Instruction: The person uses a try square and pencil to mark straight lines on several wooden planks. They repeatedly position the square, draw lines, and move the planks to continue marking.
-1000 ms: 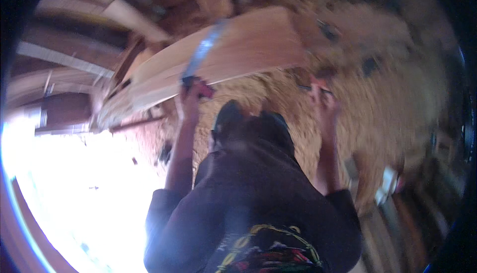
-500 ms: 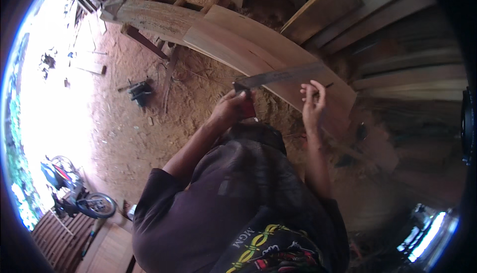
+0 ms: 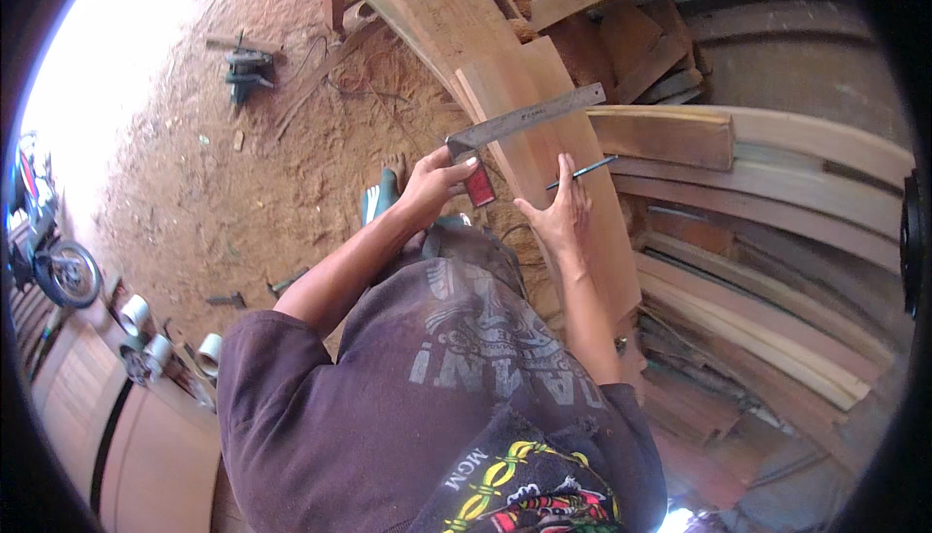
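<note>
My left hand (image 3: 427, 191) is closed around the stock of a try square (image 3: 529, 119), with the thumb on top near the corner. The red part of its handle shows below my fingers. Its grey steel blade reaches across a smooth light-brown wooden board (image 3: 524, 72). Over the same board, just below the blade, is my right hand (image 3: 563, 217), thumb out to the side. A dark blue pencil (image 3: 594, 168) is tucked between its fingers, pointing off to the right. Whether the palm presses on the wood, I cannot tell.
Stacked planks (image 3: 748, 188) fill the right side, close to the board. A power tool (image 3: 248, 75) lies on the sandy floor at upper left. A motorcycle (image 3: 63, 261) stands far left, near white cylindrical containers (image 3: 136, 315) and wooden panels (image 3: 160, 455).
The view has swung round, so floor and board appear shifted left. My right hand has come closer to the square's blade. Both hands keep hold of the square and pencil.
</note>
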### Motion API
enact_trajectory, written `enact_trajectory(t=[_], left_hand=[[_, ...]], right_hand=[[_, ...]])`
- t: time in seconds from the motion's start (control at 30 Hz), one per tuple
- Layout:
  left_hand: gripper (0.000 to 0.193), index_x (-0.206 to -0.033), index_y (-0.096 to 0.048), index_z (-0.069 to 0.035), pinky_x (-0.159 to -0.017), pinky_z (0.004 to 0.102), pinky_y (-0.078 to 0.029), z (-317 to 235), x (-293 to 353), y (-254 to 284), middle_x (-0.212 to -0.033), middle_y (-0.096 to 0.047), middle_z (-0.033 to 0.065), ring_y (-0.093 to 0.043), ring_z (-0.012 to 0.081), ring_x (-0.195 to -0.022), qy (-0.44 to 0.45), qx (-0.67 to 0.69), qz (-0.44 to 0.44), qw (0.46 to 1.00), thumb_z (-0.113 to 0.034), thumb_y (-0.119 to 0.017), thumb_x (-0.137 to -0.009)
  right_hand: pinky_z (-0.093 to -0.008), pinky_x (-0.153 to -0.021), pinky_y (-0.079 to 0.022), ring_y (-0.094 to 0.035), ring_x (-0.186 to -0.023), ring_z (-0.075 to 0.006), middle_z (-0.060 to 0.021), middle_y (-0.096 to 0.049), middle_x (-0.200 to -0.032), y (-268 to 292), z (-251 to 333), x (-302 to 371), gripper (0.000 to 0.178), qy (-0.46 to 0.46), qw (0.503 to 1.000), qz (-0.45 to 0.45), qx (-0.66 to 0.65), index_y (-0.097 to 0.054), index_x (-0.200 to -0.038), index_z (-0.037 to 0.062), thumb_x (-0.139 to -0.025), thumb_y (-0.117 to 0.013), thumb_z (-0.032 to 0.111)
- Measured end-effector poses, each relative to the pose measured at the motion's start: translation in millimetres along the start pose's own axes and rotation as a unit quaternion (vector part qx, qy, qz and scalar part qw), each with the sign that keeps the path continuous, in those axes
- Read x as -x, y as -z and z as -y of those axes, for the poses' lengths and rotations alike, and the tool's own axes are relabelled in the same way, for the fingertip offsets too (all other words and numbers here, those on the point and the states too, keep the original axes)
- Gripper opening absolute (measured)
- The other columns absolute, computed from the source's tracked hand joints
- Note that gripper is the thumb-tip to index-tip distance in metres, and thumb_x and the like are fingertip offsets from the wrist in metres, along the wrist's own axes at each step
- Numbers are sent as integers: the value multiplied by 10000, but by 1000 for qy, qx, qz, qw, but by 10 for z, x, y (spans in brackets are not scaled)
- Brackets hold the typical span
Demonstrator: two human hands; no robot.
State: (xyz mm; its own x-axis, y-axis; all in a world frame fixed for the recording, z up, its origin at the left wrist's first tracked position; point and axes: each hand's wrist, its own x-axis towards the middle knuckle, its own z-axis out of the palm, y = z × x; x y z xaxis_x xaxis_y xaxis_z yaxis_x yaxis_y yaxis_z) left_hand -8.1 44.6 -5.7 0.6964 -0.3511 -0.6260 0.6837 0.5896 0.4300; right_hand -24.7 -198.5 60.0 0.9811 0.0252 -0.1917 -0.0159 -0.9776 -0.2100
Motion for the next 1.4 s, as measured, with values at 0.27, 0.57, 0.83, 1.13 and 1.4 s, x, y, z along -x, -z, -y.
enact_trajectory(t=[0.27, 0.57, 0.83, 1.13, 1.4], left_hand=[[325, -1284, -662, 2, -862, 320, -550, 245, -429, -134, -1107, -745, 51, -670, 121, -986, -140, -26, -40, 989, -188, -684, -1022], [337, -1240, -711, -36, -805, 351, -568, 93, -450, -228, -998, -774, 96, -695, 145, -876, -99, -169, -79, 978, -256, -703, -985], [377, -1223, -705, 11, -842, 375, -572, 136, -431, -258, -1039, -781, 136, -714, 170, -910, -157, -221, -114, 956, -266, -714, -968], [356, -1214, -699, 18, -824, 349, -571, 58, -370, -307, -1003, -779, 91, -701, 153, -889, -121, -186, -103, 970, -264, -705, -997], [369, -1207, -710, 11, -827, 369, -573, 225, -462, -299, -985, -784, 111, -713, 158, -891, -181, -199, -134, 954, -291, -704, -996]], right_hand=[[-501, -1148, -426, -489, -1421, -425, -263, -494, -1544, 152, -98, 39, 1079, -29, 994, 35, -100, -322, -1598, 52, -756, -930, 345], [-392, -1045, -508, -646, -1265, -301, -199, -664, -1371, 350, -165, -335, 406, 17, 960, -47, -275, -522, -1446, 14, -1095, -556, 215], [-305, -860, -541, -688, -926, -161, -99, -726, -1062, 621, 176, -608, 442, 52, 921, -41, -384, -549, -1426, 27, -1139, -464, 352], [-248, -767, -513, -594, -846, -83, -24, -636, -1010, 698, 280, -745, 396, 80, 911, -39, -402, -624, -1373, 45, -1112, -541, 333], [-246, -747, -522, -623, -843, -89, -36, -668, -1023, 654, 309, -828, 413, 87, 909, -32, -405, -655, -1298, 17, -1105, -547, 367]])
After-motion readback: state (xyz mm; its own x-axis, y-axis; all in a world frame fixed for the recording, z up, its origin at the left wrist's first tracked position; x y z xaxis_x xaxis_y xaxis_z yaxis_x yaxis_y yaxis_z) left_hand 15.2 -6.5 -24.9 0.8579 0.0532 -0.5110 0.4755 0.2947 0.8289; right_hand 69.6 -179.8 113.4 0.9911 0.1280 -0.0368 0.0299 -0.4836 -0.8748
